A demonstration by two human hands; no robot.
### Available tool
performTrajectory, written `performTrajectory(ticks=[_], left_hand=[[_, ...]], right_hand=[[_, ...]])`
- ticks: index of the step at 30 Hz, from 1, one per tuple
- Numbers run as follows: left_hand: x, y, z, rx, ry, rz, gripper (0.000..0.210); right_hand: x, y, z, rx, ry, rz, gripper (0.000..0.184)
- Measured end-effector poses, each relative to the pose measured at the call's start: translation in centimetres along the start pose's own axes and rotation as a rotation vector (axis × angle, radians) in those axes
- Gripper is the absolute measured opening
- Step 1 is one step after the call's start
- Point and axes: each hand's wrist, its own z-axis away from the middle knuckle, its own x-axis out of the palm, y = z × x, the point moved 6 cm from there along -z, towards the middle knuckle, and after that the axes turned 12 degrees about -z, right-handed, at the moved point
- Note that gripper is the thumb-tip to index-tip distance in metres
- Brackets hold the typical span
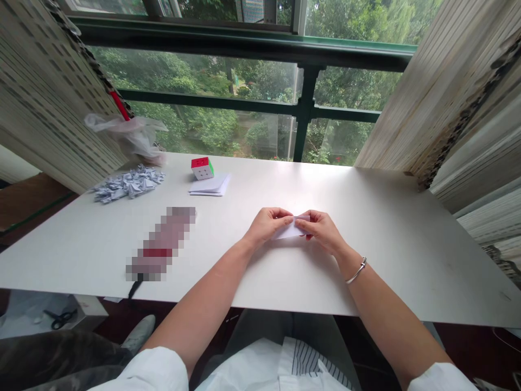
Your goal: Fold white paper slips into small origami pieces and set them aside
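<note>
Between my two hands is a small piece of white paper, raised just above the table, its long edge facing me. My left hand pinches its upper left part between thumb and fingers. On the other side my right hand grips the right part, thumb on top and fingers curled behind. The two thumbs nearly meet at the paper's upper edge. The fingers behind the sheet are partly hidden.
On the white table a puzzle cube rests on a stack of white paper. A heap of folded paper pieces lies far left, before a plastic bag. A blurred-out object with a black cord lies left.
</note>
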Motion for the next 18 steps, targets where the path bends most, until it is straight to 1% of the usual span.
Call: performTrajectory(ticks=[1, 3, 7, 10, 12, 16, 18], left_hand=[[0.17, -0.05, 0.03, -0.007, -0.024, -0.003, 0.027], [0.24, -0.28, 0.04, -0.033, -0.026, 0.025, 0.027], [-0.21, -0.79, -0.09, -0.084, 0.061, 0.146, 0.030], [-0.55, -0.83, -0.11, -0.094, 0.093, 0.151, 0.031], [-0.67, -0.71, -0.09, -0.089, 0.072, 0.126, 0.031], [-0.60, -0.69, -0.03, -0.086, -0.026, 0.077, 0.029], [-0.51, -0.81, -0.02, -0.089, -0.055, 0.079, 0.029]], right_hand=[[0.17, -0.01, 0.04, 0.000, -0.014, 0.002, 0.030], [0.29, -0.08, 0.05, -0.010, -0.015, 0.000, 0.030], [-0.09, -0.15, -0.12, -0.021, 0.025, -0.021, 0.033], [-0.31, -0.12, -0.25, -0.025, 0.026, -0.038, 0.035], [-0.40, -0.10, -0.27, -0.028, 0.030, -0.046, 0.037], [-0.30, -0.08, -0.17, -0.005, 0.025, -0.051, 0.040], [-0.23, -0.11, -0.11, 0.010, 0.023, -0.051, 0.042]])
